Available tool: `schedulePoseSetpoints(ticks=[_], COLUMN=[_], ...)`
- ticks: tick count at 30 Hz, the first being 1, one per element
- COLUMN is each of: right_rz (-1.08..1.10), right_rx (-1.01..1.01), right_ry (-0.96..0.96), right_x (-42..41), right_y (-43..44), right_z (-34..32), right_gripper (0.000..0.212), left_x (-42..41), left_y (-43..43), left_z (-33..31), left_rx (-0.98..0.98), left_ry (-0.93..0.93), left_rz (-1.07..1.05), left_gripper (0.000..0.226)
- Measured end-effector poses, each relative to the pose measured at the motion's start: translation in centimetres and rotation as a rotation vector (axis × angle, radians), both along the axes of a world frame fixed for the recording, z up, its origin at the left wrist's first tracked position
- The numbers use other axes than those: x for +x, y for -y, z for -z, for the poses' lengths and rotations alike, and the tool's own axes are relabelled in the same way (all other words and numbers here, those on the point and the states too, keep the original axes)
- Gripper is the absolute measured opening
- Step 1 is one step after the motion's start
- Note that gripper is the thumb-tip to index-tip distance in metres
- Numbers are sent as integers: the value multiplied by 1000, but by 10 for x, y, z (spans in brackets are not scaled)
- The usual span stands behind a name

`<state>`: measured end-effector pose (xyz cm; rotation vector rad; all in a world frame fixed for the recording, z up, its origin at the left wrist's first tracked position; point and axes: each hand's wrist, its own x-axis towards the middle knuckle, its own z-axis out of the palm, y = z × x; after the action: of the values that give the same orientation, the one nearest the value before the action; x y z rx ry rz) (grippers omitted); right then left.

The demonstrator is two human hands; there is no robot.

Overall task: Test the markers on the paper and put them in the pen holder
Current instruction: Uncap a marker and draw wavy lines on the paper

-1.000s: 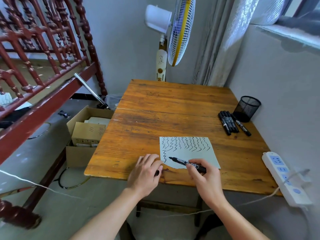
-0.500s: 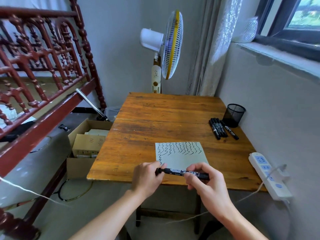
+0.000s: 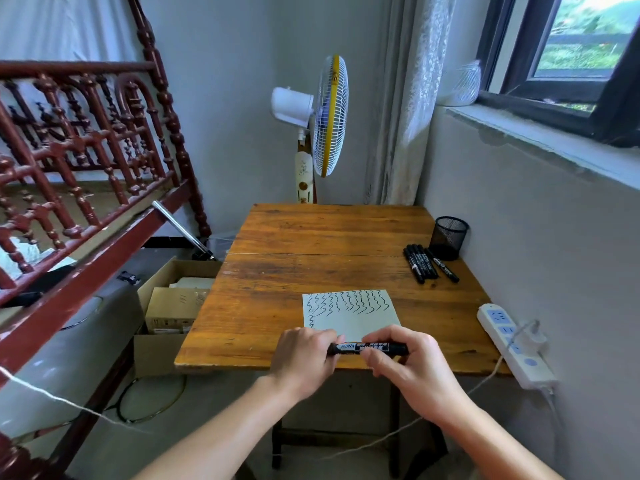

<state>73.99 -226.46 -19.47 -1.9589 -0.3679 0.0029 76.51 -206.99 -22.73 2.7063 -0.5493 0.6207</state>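
A black marker (image 3: 367, 348) lies level between both hands above the table's near edge. My left hand (image 3: 304, 358) grips its left end, where the cap sits. My right hand (image 3: 408, 365) holds its barrel. Just beyond them lies the paper (image 3: 353, 313), covered with a row of black wavy lines and one short squiggle at the lower left. Several black markers (image 3: 427, 263) lie side by side at the far right of the table. Beside them stands the black mesh pen holder (image 3: 449, 237), with nothing visible inside.
The wooden table (image 3: 311, 244) stands against the right wall. A white power strip (image 3: 512, 344) hangs over its right edge. An open cardboard box (image 3: 173, 306) sits on the floor to the left, a dark red bed frame (image 3: 86, 188) beyond it, and a standing fan (image 3: 325, 126) behind the table.
A second ago my right hand was drawing on the paper with the uncapped marker. Both hands have since lifted it off the paper and the cap end is now in my left hand.
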Motion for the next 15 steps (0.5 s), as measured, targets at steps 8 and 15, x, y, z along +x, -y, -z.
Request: schedulePoseSetpoints(ticks=[8,15], right_rz=[86,157], right_rx=[321,366], right_ry=[-202,-353], right_x=[-4,12], right_y=[-2,8], right_z=[1,22], right_gripper=[10,11], left_x=[-2,17], left_y=[11,16], left_z=[0,9], left_rx=[94,65], left_ry=[48,-46], left_rz=[-32,-18], left_gripper=[14,9])
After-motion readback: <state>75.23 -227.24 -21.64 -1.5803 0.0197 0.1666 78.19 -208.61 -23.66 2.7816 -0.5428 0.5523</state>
